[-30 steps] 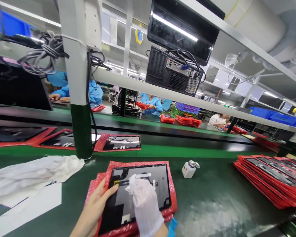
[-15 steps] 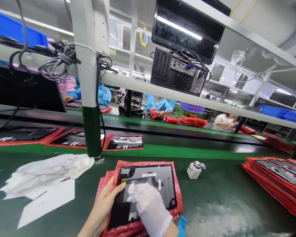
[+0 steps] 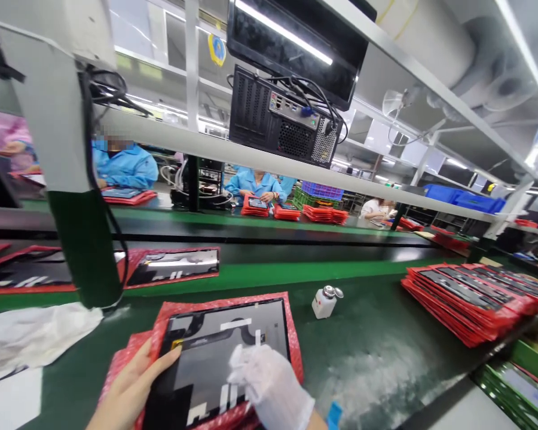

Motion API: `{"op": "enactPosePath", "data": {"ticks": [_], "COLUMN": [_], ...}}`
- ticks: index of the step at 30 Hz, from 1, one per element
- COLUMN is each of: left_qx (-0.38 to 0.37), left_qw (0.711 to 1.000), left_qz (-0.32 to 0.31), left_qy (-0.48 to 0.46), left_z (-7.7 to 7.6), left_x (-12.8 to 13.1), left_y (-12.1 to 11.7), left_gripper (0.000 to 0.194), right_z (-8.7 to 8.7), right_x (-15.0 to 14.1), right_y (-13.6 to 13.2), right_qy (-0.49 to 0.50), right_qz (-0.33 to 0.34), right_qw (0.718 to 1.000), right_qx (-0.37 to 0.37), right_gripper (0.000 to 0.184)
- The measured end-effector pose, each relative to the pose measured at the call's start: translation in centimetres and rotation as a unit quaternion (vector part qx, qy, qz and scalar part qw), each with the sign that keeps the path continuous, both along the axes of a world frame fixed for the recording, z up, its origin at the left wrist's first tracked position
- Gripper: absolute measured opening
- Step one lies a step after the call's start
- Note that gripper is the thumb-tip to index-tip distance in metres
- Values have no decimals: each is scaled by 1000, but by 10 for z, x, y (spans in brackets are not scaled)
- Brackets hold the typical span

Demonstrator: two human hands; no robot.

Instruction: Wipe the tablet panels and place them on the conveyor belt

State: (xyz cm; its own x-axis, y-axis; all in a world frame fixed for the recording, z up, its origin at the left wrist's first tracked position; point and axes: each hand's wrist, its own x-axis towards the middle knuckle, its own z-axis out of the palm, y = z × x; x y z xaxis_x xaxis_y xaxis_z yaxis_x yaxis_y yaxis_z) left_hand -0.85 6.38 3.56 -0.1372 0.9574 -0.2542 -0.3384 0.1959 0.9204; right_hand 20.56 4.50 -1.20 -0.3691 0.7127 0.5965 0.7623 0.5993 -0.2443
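A dark tablet screen point(image 3: 219, 358), with white tape strips and a yellow patch on its upturned side, lies on red bubble-wrap bags point(image 3: 164, 316) in front of me. My bare left hand point(image 3: 137, 379) grips its left edge together with the bag, thumb on top and fingers underneath. Over the screen's right part is my right hand point(image 3: 273, 382), in a white glove, fingers bent and drawn together at the surface. Whatever those fingertips may hold is hidden. Beyond the screen's far right corner stands a small white pump bottle point(image 3: 324, 303) with a metal lid.
A tall stack of red bags with screens point(image 3: 466, 298) is at the right. More bagged screens point(image 3: 174, 267) lie along the back strip. White cloth point(image 3: 40, 334) and a green-painted post point(image 3: 87, 251) are at left; a green crate point(image 3: 511, 388) sits lower right. People work across the bench.
My view has swung to the right, so the bench things sit further left. The gloved right hand has shifted rightward across the screen. My left hand keeps its grip.
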Motion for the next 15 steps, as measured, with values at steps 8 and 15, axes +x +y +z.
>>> {"op": "enactPosePath", "data": {"ticks": [8,15], "left_qx": [123,126], "left_qw": [990,975], "left_qz": [-44,-46], "left_qy": [46,175], "left_z": [50,46], "left_x": [45,90], "left_y": [119,245], "left_gripper": [39,35], "right_z": [32,38], "right_x": [109,112], "right_y": [7,14], "right_qy": [318,324], "right_qz": [-87,-125], "right_qw": [944,938], "right_qx": [1,-1], "right_gripper": [16,15]}}
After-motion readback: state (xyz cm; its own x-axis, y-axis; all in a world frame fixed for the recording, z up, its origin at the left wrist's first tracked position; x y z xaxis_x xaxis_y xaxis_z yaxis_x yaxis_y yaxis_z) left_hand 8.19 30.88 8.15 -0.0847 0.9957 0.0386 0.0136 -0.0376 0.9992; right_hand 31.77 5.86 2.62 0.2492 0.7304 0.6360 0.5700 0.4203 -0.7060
